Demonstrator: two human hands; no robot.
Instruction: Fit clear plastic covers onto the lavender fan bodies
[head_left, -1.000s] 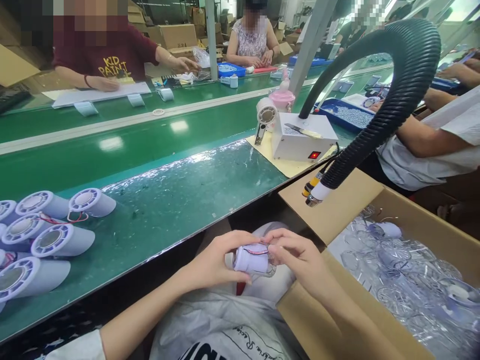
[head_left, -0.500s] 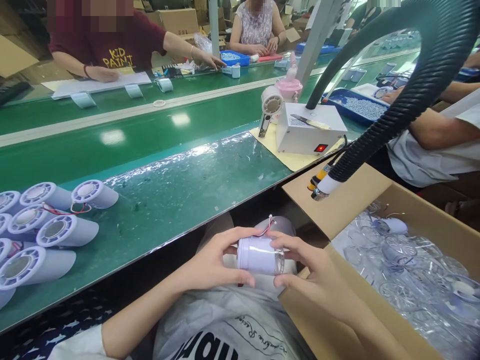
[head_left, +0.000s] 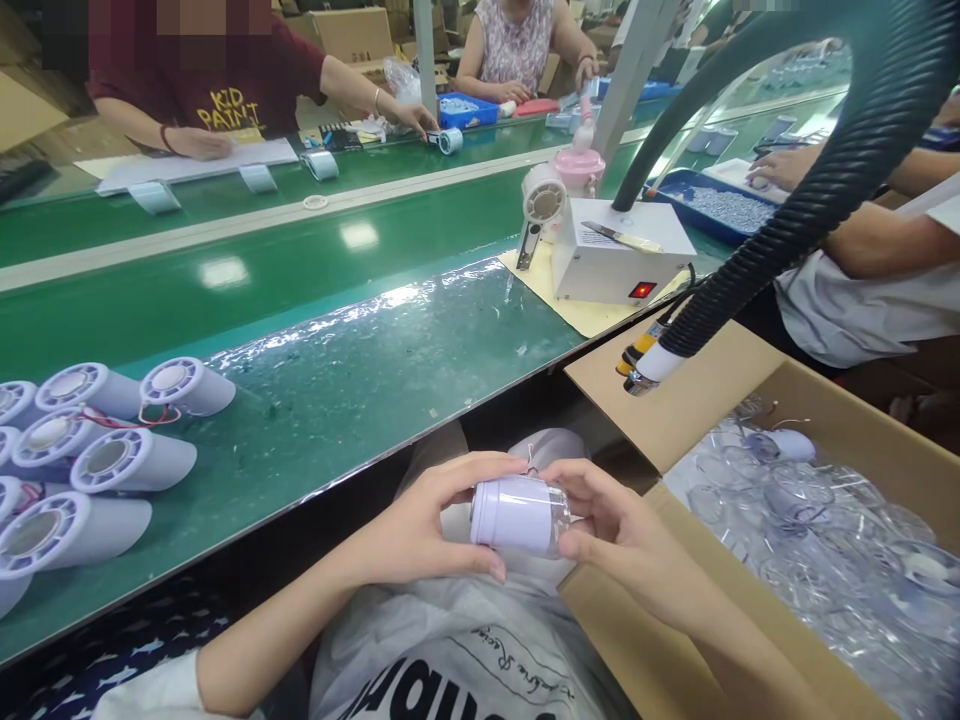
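Between my two hands, above my lap, is a pale lavender cylindrical fan housing [head_left: 517,514] lying on its side, with a clear plastic piece [head_left: 560,518] around its right end. A thin wire sticks up behind it. My left hand [head_left: 442,515] is closed around the housing's left end, thumb below and fingers over the top. At the clear end, my right hand [head_left: 611,520] grips with thumb and fingertips. Several similar lavender housings [head_left: 112,460], with round slotted ends and some red and white wires, stand at the left on the green table [head_left: 360,400].
A cardboard box [head_left: 622,610] full of clear plastic pieces [head_left: 810,540] stands at my right. Over it arches a black corrugated hose [head_left: 780,240] from a white device [head_left: 622,260] with a knife [head_left: 622,238] on top. Co-workers sit across the green belt [head_left: 285,250] and at the right.
The housing has tilted slightly in my hands, and my right fingers have closed in on its clear end. Across the belt, a co-worker's hand now holds a small cylindrical part.
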